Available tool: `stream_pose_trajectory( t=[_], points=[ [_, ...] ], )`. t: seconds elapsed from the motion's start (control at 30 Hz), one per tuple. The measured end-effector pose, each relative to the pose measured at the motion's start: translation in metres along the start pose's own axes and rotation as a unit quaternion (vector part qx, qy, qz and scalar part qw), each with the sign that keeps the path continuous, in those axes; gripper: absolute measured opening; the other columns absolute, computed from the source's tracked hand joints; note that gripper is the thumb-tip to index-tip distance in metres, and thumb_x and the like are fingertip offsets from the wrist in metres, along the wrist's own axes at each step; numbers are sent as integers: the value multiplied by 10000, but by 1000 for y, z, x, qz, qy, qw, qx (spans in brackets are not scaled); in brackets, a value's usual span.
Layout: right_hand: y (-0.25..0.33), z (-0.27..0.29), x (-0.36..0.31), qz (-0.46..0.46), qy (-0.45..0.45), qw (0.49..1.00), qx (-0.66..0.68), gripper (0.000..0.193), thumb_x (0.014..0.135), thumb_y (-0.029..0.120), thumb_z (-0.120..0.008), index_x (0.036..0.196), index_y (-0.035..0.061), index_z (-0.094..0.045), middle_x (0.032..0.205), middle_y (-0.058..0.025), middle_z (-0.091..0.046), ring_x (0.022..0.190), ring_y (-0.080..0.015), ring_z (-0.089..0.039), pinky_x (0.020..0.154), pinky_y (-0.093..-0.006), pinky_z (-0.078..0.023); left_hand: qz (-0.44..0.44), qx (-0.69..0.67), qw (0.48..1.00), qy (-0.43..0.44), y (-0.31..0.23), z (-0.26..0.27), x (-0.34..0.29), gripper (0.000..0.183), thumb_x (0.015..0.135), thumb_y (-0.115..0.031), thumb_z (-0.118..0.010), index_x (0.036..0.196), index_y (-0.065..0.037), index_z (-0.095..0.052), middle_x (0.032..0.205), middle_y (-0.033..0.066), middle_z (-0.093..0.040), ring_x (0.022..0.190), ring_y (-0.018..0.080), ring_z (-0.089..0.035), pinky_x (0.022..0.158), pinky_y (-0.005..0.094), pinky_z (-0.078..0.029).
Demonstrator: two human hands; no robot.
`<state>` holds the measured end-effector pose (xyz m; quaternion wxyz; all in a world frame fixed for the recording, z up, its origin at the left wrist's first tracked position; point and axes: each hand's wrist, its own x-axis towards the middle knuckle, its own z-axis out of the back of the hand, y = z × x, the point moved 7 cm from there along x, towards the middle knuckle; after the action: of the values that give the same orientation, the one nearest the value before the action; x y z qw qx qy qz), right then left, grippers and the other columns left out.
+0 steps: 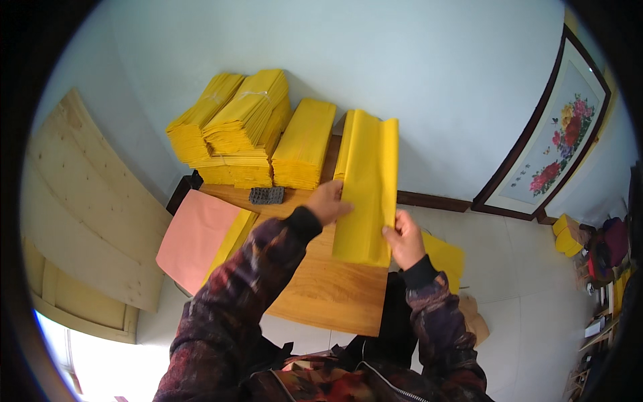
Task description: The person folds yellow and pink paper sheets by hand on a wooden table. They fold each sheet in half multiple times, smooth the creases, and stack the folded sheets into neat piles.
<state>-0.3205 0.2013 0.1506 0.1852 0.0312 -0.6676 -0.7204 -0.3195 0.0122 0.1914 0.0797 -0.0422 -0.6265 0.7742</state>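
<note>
A folded sheet of yellow paper (365, 194) stands raised over the right part of the wooden table, its right edge bent into a lengthwise fold. My right hand (405, 240) grips its lower right edge, thumb on top and fingers behind. At its left edge my left hand (328, 203) is closed on the paper, thumb across the front; some of its fingers are hidden. Just behind, a narrow stack of folded yellow paper (342, 147) partly shows. Left of it lies a neat pile of yellow folded paper (305, 144).
Tied yellow paper bundles (248, 110) are heaped at the table's back left. A dark grey ridged block (266, 195) lies before them. Pink sheets (199, 234) over yellow ones jut from the wooden table's (328, 295) left side. More yellow paper (443, 258) is beyond my right hand.
</note>
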Motion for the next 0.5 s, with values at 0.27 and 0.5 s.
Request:
stream_pose_trajectory(
  t=[0.27, 0.5],
  points=[
    [-38, 33, 154, -38, 9, 998, 50, 225, 888, -3, -545, 1099, -78, -531, 1006, -117, -662, 878, -138, -630, 774, -267, -493, 123, 83, 988, -40, 23, 41, 164, 220, 809, -113, -623, 1011, -26, -613, 849, 40, -633, 736, 150, -578, 582, 283, -428],
    [-75, 29, 208, -71, 31, 996, 53, 238, 883, -12, -558, 1107, -88, -535, 1011, -117, -666, 891, -145, -637, 784, -263, -499, 148, 17, 985, -90, 60, 62, 208, 176, 793, -130, -640, 931, -22, -630, 769, 39, -602, 654, 140, -534, 541, 296, -405]
  ],
)
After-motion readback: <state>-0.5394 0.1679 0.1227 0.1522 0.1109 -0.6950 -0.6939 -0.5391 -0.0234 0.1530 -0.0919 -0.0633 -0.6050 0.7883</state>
